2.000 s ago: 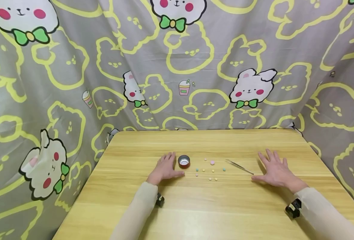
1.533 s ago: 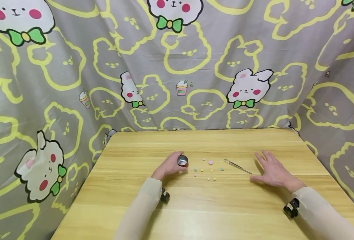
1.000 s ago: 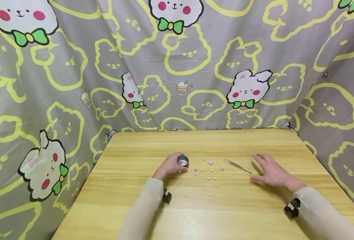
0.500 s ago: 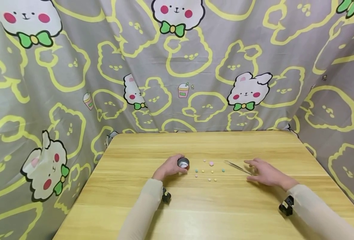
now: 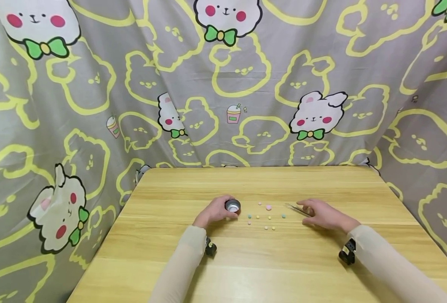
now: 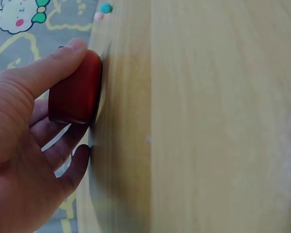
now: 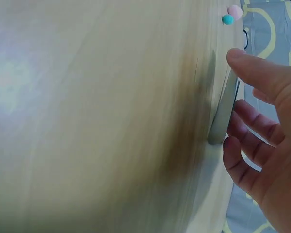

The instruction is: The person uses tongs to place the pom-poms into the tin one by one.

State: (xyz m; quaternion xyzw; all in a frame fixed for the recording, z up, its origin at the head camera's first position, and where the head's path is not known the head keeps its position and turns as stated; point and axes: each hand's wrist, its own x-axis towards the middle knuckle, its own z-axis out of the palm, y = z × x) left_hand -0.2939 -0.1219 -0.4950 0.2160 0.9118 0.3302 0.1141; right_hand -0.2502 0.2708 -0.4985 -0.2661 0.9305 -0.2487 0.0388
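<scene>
My left hand (image 5: 214, 211) grips a small round tin, silver inside (image 5: 233, 206) and red outside (image 6: 76, 90), between thumb and fingers; it stands on the table. My right hand (image 5: 323, 215) is at the metal tweezers (image 5: 299, 210), thumb on the near side and fingers on the far side. In the right wrist view the thumb of the right hand (image 7: 276, 131) lies against the tweezers (image 7: 224, 109), whose wide end is near the table. Between the hands lie several small balls, among them a larger pink one (image 5: 268, 207) and a teal one (image 5: 283, 216).
The wooden table (image 5: 223, 269) reaches back to a grey curtain (image 5: 208, 147) with yellow outlines and rabbit figures, which also hangs at the left and right. A black wrist camera (image 5: 347, 251) sits below the right sleeve, another (image 5: 210, 247) by the left one.
My left hand has moved to the tin and taken hold of it. My right hand has moved left to the tweezers, its fingers drawing in round them. The balls lie as before.
</scene>
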